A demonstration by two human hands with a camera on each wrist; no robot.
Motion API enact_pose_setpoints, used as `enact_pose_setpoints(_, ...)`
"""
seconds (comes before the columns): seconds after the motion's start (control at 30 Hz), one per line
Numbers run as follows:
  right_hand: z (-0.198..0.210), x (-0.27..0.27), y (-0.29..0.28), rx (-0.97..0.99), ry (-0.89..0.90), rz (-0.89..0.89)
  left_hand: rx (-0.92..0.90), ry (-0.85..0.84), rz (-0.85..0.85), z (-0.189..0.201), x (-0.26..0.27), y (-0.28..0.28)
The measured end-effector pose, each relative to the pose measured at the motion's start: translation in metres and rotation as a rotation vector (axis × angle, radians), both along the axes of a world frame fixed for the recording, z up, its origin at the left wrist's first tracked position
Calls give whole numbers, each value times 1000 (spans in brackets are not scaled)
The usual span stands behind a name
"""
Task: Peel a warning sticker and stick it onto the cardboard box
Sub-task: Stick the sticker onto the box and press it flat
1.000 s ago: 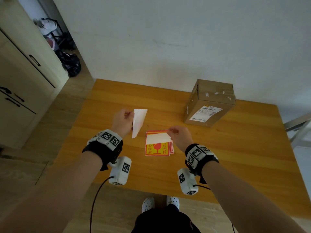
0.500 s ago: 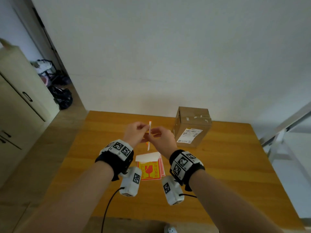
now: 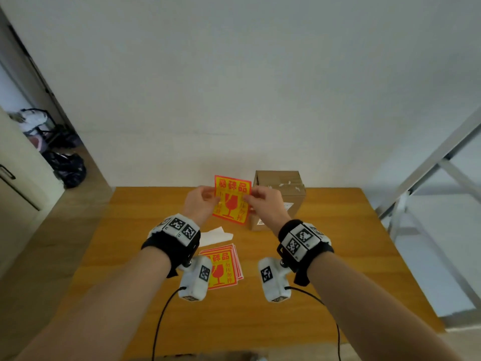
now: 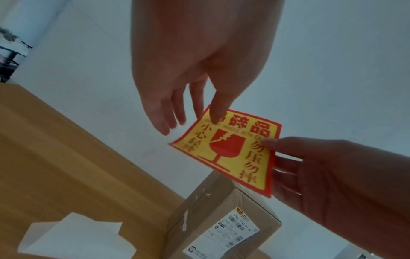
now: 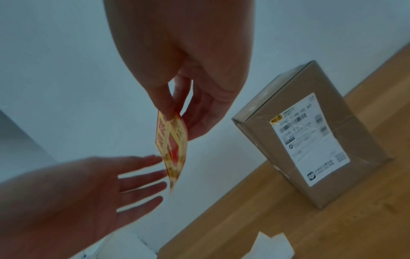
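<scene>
A red-and-yellow warning sticker (image 3: 232,204) hangs in the air between my hands, printed face toward me, just left of and in front of the cardboard box (image 3: 279,183). My left hand (image 3: 212,198) pinches its upper left corner, thumb on the front (image 4: 214,117). My right hand (image 3: 248,198) pinches its right edge, thumb in front and fingers behind. From the right wrist the sticker (image 5: 172,145) shows nearly edge-on, apart from the box (image 5: 355,122). The box (image 4: 221,219) stands upright on the table with a white shipping label on its near side.
A stack of the same stickers (image 3: 226,267) lies on the wooden table (image 3: 338,256) below my wrists. White backing paper (image 3: 216,235) lies beside it. A cabinet (image 3: 15,178) and bags (image 3: 67,168) are at the left, a metal frame (image 3: 429,165) at the right.
My right hand left the stack and joined the left at the sticker. The sticker has turned from edge-on to face me and is now spread between both hands, closer to the box.
</scene>
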State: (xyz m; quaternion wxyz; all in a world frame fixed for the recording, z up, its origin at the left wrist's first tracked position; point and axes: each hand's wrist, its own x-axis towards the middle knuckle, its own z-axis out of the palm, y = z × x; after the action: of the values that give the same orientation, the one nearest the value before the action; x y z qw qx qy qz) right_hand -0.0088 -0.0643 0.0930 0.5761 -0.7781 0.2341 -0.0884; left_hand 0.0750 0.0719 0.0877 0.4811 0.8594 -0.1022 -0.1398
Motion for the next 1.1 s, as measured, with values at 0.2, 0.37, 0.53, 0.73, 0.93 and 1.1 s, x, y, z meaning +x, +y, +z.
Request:
enact_pose_setpoints(0.2, 14, -11, -33, 24, -7, -42, -83, 27, -17, 0, 7, -21)
enact_pose_setpoints(0.37, 20, -10, -68, -1, -13, -96, -133, 15, -59, 12, 9, -50)
enact_pose_setpoints(0.53, 18, -4, -105, 109, -27, -250, -173, 23, -112, 27, 15, -84)
enact_pose_setpoints(0.73, 7, 17, -150, 101, 12, -311, -97, -70, -121, 23, 28, -120)
enact_pose_setpoints(0.93, -6, 35, -175, 18, 85, -304, 17, -56, -41, 9, 38, -144)
enact_pose_setpoints(1.1, -22, 42, -186, 74, 186, -324, 115, -48, -39, -1, 40, -155)
